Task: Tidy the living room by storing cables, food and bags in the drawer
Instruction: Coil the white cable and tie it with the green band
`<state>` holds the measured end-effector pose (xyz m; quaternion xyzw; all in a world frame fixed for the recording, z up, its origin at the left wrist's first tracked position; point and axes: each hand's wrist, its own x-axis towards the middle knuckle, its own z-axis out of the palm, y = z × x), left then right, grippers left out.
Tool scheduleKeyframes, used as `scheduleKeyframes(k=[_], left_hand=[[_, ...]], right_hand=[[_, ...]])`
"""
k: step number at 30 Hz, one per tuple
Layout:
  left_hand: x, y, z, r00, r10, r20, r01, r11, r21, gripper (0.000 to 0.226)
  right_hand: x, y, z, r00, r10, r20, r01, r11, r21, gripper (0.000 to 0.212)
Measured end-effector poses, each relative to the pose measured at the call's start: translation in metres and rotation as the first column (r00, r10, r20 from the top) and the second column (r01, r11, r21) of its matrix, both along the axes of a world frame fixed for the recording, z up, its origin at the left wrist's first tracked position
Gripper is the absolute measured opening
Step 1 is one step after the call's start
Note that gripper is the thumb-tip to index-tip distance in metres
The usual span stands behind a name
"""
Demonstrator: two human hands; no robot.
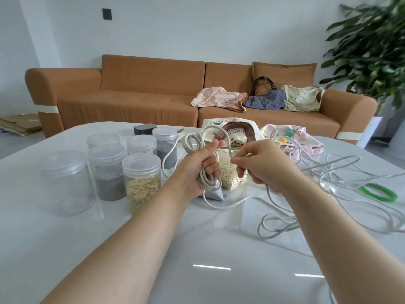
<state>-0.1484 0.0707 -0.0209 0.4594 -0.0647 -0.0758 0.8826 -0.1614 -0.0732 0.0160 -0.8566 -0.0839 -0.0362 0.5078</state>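
Presently, loose cable (280, 224): grey-white, sprawled in overlapping loops over the right side of the desk (197, 249). Risk: as slack is drawn in, the loops may cinch into a knot.
Green ring (379, 193): lies among the far-right strands. I cannot tell whether a strand runs under it; if one does, a pull could drag it off the edge.
Left hand (197, 170): fingers (210, 170) curled round the coil (206, 178), thumb up. Risk: the turns look loosely wound and may spill when the grip shifts.
Right hand (263, 165): fingers (240, 163) pinch the running strand just beside the coil.
Oat bag (230, 172): on the desk, mostly hidden behind both hands. Cable trails past it, so a tug could shift it.
Grey pouch (213, 193): only a corner shows below the left hand.
Jars (142, 183): lidded, grouped left of the hands. A strand passes close by the rear grey-filled one; judged that a sharp pull might topple it.
Tote bag (232, 130): behind the hands, with cable loops in front of it. The cable's ends are hard to make out.
Sofa (131, 102): three more bags (265, 100) on its right seat, well apart from the desk.
Drawer: not in view, so its location is unknown.
Plant (372, 51): blurred, cut off at the right edge.
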Motion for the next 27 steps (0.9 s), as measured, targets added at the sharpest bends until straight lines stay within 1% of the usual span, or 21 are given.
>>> scheduleKeyframes(k=[3,6,10,12,17,20,23,27], left_hand=[[0.0,-0.001,0.0,1.0,-0.002,0.022,0.001,1.0,0.017,0.014],[0.001,-0.002,-0.001,0.999,0.001,0.05,-0.003,0.999,0.04,0.018],[0.002,-0.002,-0.001,0.995,0.024,0.101,-0.036,0.992,0.121,0.01],[0.002,-0.003,-0.001,0.992,0.038,0.12,-0.058,0.984,0.169,0.006],[0.0,-0.004,0.002,0.989,0.034,0.144,-0.069,0.968,0.242,0.008],[0.0,-0.005,0.002,0.984,0.059,0.165,-0.105,0.954,0.282,0.015],[-0.001,-0.006,0.002,0.98,0.08,0.182,-0.129,0.954,0.272,0.019],[-0.002,-0.007,0.001,0.98,0.099,0.174,-0.141,0.958,0.248,0.021]], right_hand=[[-0.003,0.001,0.0,1.0,0.028,0.013,-0.027,0.994,-0.107,0.024],[-0.006,0.004,0.002,0.998,0.058,-0.012,-0.059,0.98,-0.188,0.025],[-0.009,0.004,0.005,0.996,0.067,-0.062,-0.081,0.963,-0.258,0.019],[-0.008,0.003,0.004,0.995,0.06,-0.082,-0.08,0.958,-0.276,0.017],[-0.009,0.002,0.006,0.992,0.048,-0.113,-0.081,0.951,-0.298,0.017],[-0.012,0.002,0.007,0.989,0.058,-0.133,-0.097,0.945,-0.313,0.022],[-0.013,0.002,0.009,0.987,0.058,-0.147,-0.103,0.943,-0.318,0.025],[-0.014,0.002,0.01,0.983,0.076,-0.166,-0.123,0.948,-0.293,0.023]])
